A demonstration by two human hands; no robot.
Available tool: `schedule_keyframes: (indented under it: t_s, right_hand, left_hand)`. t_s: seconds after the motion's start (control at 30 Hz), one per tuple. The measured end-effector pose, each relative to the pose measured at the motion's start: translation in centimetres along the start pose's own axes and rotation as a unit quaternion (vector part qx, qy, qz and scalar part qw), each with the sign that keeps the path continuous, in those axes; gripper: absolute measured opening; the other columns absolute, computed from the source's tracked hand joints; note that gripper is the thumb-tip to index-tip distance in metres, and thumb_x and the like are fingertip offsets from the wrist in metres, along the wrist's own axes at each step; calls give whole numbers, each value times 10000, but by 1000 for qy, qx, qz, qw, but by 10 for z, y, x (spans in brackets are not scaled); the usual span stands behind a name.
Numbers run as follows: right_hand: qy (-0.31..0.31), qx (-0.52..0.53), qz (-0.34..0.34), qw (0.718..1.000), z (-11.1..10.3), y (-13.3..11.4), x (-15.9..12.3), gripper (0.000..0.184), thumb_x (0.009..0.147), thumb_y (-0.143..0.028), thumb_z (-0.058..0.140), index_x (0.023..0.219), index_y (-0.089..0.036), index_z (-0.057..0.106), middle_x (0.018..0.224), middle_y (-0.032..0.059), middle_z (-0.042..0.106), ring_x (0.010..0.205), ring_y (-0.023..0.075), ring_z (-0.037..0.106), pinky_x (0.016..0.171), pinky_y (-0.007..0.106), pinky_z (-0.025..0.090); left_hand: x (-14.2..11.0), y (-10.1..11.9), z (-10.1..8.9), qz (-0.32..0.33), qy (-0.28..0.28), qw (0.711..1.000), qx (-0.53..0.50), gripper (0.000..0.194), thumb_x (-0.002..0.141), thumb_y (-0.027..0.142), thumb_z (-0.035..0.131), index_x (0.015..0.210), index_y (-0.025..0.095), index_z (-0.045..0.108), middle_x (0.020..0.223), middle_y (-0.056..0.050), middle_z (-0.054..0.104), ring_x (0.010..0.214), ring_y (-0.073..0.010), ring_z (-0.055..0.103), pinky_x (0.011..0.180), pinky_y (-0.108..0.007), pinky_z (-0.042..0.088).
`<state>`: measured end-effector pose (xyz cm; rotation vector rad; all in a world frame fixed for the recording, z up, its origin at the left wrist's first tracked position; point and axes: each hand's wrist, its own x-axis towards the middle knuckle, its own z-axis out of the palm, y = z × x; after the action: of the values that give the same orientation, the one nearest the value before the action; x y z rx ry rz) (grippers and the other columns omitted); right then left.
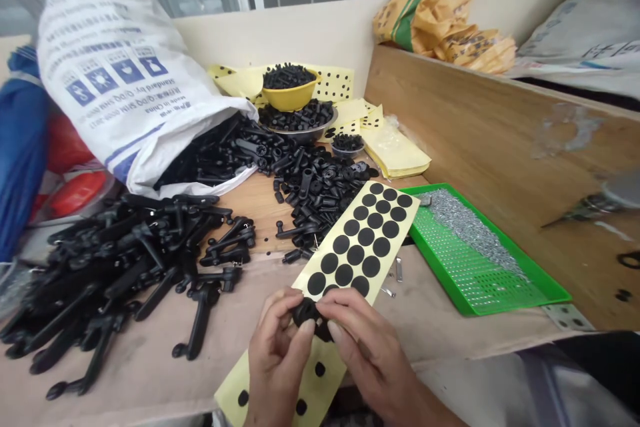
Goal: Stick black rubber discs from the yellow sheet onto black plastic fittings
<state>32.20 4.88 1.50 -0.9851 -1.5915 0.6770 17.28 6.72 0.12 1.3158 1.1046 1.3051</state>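
Note:
Low in the head view, my left hand [277,353] pinches a small black round plastic part [305,310] from its left side. The fingertips of my right hand [367,347] close on the same part from the right. Fingers cover much of it, so its full shape is hidden. Beneath both hands lies a yellow sheet of round black stickers [355,255], reaching up toward the parts pile. Another yellow sheet [320,383] with small black dots shows under my wrists.
Black crank handles [125,260] are heaped at left, before a white sack [115,67] spilling black parts. Loose parts [325,180], a yellow bowl [290,99] and a metal bowl [327,125] stand behind. At right are a green tray [440,273] of metal pieces and a wooden board [475,120].

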Motion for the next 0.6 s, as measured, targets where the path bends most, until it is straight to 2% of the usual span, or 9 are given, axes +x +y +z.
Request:
schedule_keyframes:
  t_s: [0.13,0.3,0.4,0.5,0.6]
  right_hand:
    - [7,28,53,998,-3,-2,3,193,897,-103,443,989,-219,567,964,39,590,910,150,601,797,245,502]
    - [-2,32,67,997,0,-1,1,153,899,-133,437,912,-215,565,950,41,569,899,159,589,786,266,501]
    - [-1,22,59,998,0,0,0,177,911,-129,428,1005,-220,547,982,52,575,941,172,584,806,285,506]
    - [-10,-3,23,1000,-1,-1,1,275,914,-93,411,1126,-229,524,1019,64,579,956,178,586,801,291,516]
    - [-29,-16,-12,999,-2,-2,2,311,912,-61,388,1136,-227,527,1023,74,567,921,175,592,769,291,526]
  left_hand:
    - [-1,0,0,28,-19,999,12,195,783,211,682,973,250,698,1085,-57,601,962,-213,648,753,-239,569]
    - [0,1,1,21,-20,1000,6,191,791,216,674,978,246,692,1093,-59,591,973,-213,639,745,-236,565]
    - [2,4,2,13,-15,1000,-7,178,779,229,683,956,226,695,1072,-68,604,974,-224,632,748,-254,565]
    - [3,7,4,5,-20,1000,-18,178,768,231,691,946,219,696,1051,-70,614,953,-225,631,746,-266,564]
    - [4,8,4,3,-29,999,-22,163,778,220,682,940,220,694,1045,-67,610,926,-212,636,731,-252,562]
